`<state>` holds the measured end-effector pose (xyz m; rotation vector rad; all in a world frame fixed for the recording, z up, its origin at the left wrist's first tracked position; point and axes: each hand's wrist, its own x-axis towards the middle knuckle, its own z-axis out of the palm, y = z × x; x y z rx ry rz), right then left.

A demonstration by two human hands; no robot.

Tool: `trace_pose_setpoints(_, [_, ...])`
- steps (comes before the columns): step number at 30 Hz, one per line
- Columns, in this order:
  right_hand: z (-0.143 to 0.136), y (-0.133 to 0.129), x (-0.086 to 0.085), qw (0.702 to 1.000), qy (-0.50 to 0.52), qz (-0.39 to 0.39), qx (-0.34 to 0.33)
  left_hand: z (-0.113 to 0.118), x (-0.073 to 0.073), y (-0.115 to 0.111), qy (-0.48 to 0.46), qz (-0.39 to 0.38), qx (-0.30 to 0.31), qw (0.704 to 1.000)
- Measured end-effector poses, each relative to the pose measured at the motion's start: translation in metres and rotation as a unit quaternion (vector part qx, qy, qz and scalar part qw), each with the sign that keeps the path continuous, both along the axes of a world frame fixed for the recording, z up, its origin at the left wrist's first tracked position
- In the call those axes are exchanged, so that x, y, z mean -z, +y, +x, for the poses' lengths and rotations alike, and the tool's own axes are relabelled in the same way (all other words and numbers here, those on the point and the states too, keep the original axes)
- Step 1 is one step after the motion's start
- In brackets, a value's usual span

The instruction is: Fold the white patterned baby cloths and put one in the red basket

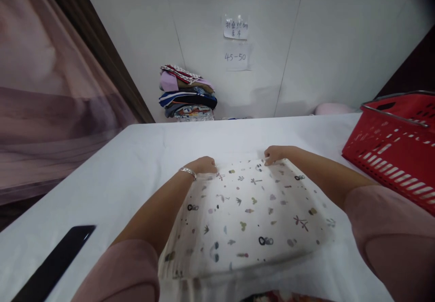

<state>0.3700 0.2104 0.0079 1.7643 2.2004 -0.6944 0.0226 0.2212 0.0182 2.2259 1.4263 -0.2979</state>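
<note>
A white cloth (pixel 238 216) printed with small plants, birds and dots is stretched out over the white-covered table. My left hand (pixel 205 164), with a silver bracelet on its wrist, has its fingers closed on the far left part of the cloth's edge. At the far right part of that edge, my right hand (pixel 272 153) grips the fabric in a closed hold. The cloth's near side hangs slightly creased and blurred toward me.
A red plastic basket (pixel 390 148) with a metal handle stands on the right. A black flat object (pixel 54 266) lies at the left. Folded fabrics (pixel 188 93) are stacked by the wall. Dark patterned material (pixel 282 296) shows at the bottom edge. A pink curtain (pixel 50 89) hangs left.
</note>
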Motion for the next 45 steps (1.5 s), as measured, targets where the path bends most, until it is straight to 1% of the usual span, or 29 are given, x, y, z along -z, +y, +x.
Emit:
trace_pose_setpoints(3, [0.001, -0.003, -0.001, 1.0, 0.008, 0.009, -0.011, 0.003, -0.004, -0.003, 0.005, 0.033, 0.019, 0.999])
trace_pose_setpoints(6, [-0.001, -0.01, -0.007, 0.999, 0.009, 0.031, -0.019, 0.002, -0.006, -0.005, 0.008, 0.046, 0.018, 0.999])
trace_pose_setpoints(10, [-0.005, -0.023, -0.025, 0.998, 0.006, 0.068, -0.012, -0.001, -0.008, -0.007, 0.016, 0.036, 0.015, 0.999])
trace_pose_setpoints(12, [-0.007, -0.028, -0.036, 0.997, -0.004, 0.079, -0.004, 0.0, -0.011, -0.009, 0.026, 0.033, 0.022, 0.999])
trace_pose_setpoints(14, [-0.007, -0.034, -0.045, 0.996, -0.019, 0.086, -0.011, 0.002, -0.018, -0.01, 0.04, 0.026, 0.031, 0.998])
trace_pose_setpoints(18, [-0.005, -0.044, -0.061, 0.994, -0.042, 0.09, -0.043, 0.001, -0.036, -0.016, 0.066, 0.012, 0.042, 0.997])
trace_pose_setpoints(21, [-0.003, -0.052, -0.07, 0.992, -0.071, 0.093, -0.047, -0.007, -0.049, -0.024, 0.068, 0.022, 0.046, 0.996])
trace_pose_setpoints(24, [-0.001, -0.063, -0.081, 0.987, -0.092, 0.115, -0.06, -0.016, -0.064, -0.036, 0.061, 0.048, 0.047, 0.996])
trace_pose_setpoints(26, [0.001, -0.068, -0.093, 0.985, -0.088, 0.137, -0.064, -0.022, -0.078, -0.044, 0.051, 0.078, 0.046, 0.995])
trace_pose_setpoints(28, [0.003, -0.071, -0.111, 0.981, -0.083, 0.164, -0.06, -0.026, -0.099, -0.05, 0.031, 0.125, 0.043, 0.991])
trace_pose_setpoints(29, [0.005, -0.072, -0.123, 0.978, -0.082, 0.182, -0.055, -0.029, -0.113, -0.051, 0.02, 0.154, 0.035, 0.987])
trace_pose_setpoints(31, [0.008, -0.074, -0.153, 0.966, -0.086, 0.242, -0.036, -0.033, -0.145, -0.055, -0.001, 0.22, 0.008, 0.975])
trace_pose_setpoints(33, [0.011, -0.079, -0.186, 0.939, -0.102, 0.329, -0.003, -0.038, -0.181, -0.06, -0.016, 0.306, -0.019, 0.952])
trace_pose_setpoints(35, [0.012, -0.09, -0.215, 0.901, -0.118, 0.418, 0.015, -0.043, -0.211, -0.069, -0.027, 0.4, -0.021, 0.916])
trace_pose_setpoints(36, [0.012, -0.097, -0.227, 0.881, -0.124, 0.455, 0.014, -0.045, -0.223, -0.075, -0.031, 0.442, -0.017, 0.897])
trace_pose_setpoints(37, [0.011, -0.105, -0.234, 0.864, -0.126, 0.488, 0.007, -0.048, -0.23, -0.082, -0.035, 0.476, -0.013, 0.879])
trace_pose_setpoints(38, [0.011, -0.113, -0.238, 0.848, -0.126, 0.515, -0.005, -0.05, -0.233, -0.089, -0.038, 0.502, -0.009, 0.864])
trace_pose_setpoints(39, [0.01, -0.121, -0.236, 0.834, -0.125, 0.537, -0.019, -0.052, -0.231, -0.096, -0.039, 0.522, -0.004, 0.852])
trace_pose_setpoints(40, [0.01, -0.128, -0.23, 0.824, -0.124, 0.551, -0.033, -0.053, -0.223, -0.103, -0.038, 0.535, 0.004, 0.844])
trace_pose_setpoints(41, [0.009, -0.135, -0.218, 0.819, -0.122, 0.559, -0.047, -0.055, -0.211, -0.11, -0.035, 0.542, 0.017, 0.839])
trace_pose_setpoints(42, [0.009, -0.142, -0.201, 0.818, -0.12, 0.559, -0.06, -0.055, -0.193, -0.117, -0.029, 0.542, 0.033, 0.839])
trace_pose_setpoints(43, [0.009, -0.149, -0.179, 0.822, -0.116, 0.553, -0.072, -0.056, -0.17, -0.124, -0.022, 0.534, 0.054, 0.843])
trace_pose_setpoints(45, [0.008, -0.165, -0.125, 0.837, -0.111, 0.528, -0.091, -0.055, -0.116, -0.14, -0.012, 0.496, 0.095, 0.863])
